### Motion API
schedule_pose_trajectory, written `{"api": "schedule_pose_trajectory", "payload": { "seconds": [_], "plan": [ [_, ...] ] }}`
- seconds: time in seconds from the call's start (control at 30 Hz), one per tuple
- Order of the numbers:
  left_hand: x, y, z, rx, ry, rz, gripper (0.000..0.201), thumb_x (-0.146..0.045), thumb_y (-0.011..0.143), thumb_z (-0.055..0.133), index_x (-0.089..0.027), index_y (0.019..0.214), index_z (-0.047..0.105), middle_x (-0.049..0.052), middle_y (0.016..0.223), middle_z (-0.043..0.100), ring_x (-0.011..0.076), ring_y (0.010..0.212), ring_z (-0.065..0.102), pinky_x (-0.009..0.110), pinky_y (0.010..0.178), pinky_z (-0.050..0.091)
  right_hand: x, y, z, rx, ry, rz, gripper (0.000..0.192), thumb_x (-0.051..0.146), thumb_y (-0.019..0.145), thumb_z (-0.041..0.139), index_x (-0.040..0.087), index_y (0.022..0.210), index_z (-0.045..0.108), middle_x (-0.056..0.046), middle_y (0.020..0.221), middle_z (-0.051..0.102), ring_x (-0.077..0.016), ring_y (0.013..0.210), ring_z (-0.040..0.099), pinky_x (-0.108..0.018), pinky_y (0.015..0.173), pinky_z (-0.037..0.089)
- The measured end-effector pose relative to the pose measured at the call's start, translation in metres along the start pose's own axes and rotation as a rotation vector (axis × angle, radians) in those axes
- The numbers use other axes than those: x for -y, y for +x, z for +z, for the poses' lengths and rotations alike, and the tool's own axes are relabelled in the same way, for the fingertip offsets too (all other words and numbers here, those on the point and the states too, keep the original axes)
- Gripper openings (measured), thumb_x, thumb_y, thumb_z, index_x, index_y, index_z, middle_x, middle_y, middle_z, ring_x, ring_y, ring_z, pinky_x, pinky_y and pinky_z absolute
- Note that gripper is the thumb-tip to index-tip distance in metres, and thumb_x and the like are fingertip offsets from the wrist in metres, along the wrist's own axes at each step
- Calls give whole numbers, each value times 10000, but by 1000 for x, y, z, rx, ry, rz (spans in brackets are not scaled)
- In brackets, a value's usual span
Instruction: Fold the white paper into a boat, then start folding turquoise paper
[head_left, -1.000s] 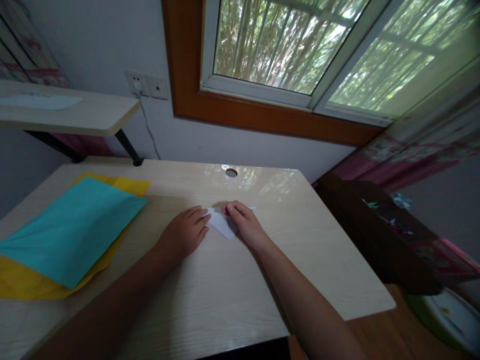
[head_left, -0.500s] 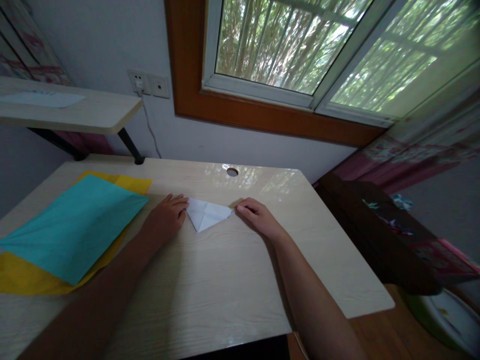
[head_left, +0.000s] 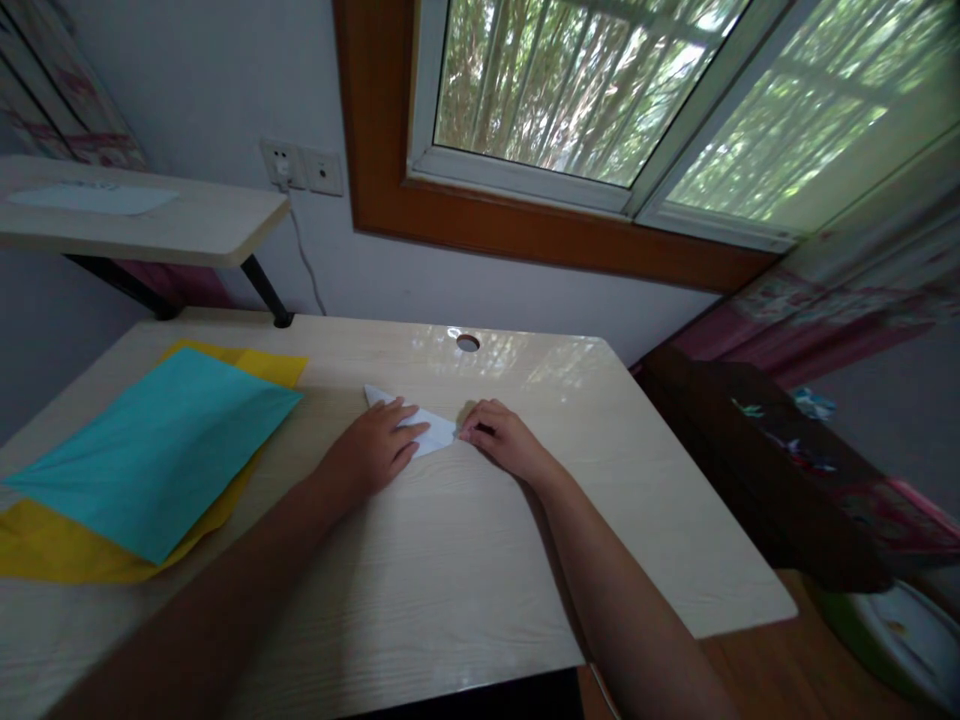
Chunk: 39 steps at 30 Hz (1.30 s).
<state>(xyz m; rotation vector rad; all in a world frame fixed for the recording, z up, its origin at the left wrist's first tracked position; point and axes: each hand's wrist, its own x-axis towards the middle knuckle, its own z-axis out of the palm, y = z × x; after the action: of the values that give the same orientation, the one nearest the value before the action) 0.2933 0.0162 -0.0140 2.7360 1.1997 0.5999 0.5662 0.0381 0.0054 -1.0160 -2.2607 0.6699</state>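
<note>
The small white folded paper triangle lies flat near the middle of the pale wooden desk. The left hand presses it open-palmed, gripping nothing; the right hand pinches its right tip. For a crisp crease, 1 hand should anchor while the other runs along the edge.

We see a pale wooden table with a round cable hole near its far edge, set against a grey wall. A window in a brown wooden frame lets in daylight through green trees. A shelf stands left, below wall sockets. Dark furniture sits right.
</note>
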Motion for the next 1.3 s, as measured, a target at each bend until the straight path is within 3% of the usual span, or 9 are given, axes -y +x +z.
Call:
{"api": "schedule_pose_trajectory", "payload": {
  "seconds": [0.3,0.77,0.97,1.3],
  "plan": [
    [-11,-2,5,127,16,112,438,-321,1033,396,-275,1457,493,87,1553,450,295,1486,309,554,1187,265,0,2,10,-66,-124,21,115,232,933,626,209,820,625,-43,859,605,-203,882,546,-338,837,431],
    [-11,0,3,77,-12,158,426,-122,929,483,-175,1336,594,109,1452,558,265,1400,437,493,1174,334,1,5,21,-71,-281,43,85,235,909,672,209,843,624,-41,872,619,-201,860,531,-338,838,392],
    [-13,0,4,54,-9,233,401,-298,980,527,-305,1378,580,86,1431,566,294,1344,469,556,1137,349,3,6,21,-69,-253,34,129,239,884,712,199,806,618,-33,829,617,-193,827,527,-323,807,388],
    [-12,-1,5,46,16,223,438,-358,998,500,-287,1429,532,84,1425,572,283,1333,470,520,1143,350,1,5,20,-69,-236,2,96,178,890,675,197,819,614,-31,835,622,-190,816,534,-320,795,383]
  ]
}}
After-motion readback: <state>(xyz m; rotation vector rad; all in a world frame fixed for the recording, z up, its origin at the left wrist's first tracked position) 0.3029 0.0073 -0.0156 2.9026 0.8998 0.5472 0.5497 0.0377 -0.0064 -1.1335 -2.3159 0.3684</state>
